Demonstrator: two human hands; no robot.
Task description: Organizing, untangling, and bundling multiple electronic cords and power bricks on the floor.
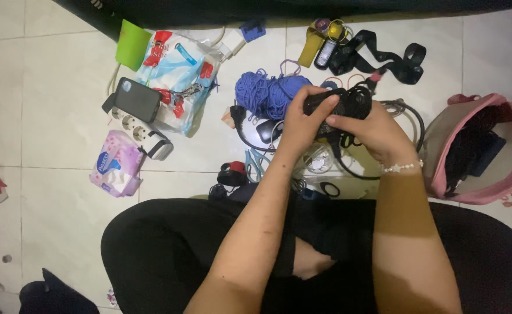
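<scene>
White floor tiles (58, 104) carry a pink bag (471, 148) at right, a blue yarn ball (265, 93) and a dark phone (137, 99). Above the yarn's right side, left hand (302, 125) and right hand (372, 131) both grip a coiled black cable bundle (340, 104).

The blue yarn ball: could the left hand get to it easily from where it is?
Probably yes. The blue yarn ball lies on the floor just beside the left hand, nothing between them, though both hands now grip a black cable bundle.
</scene>
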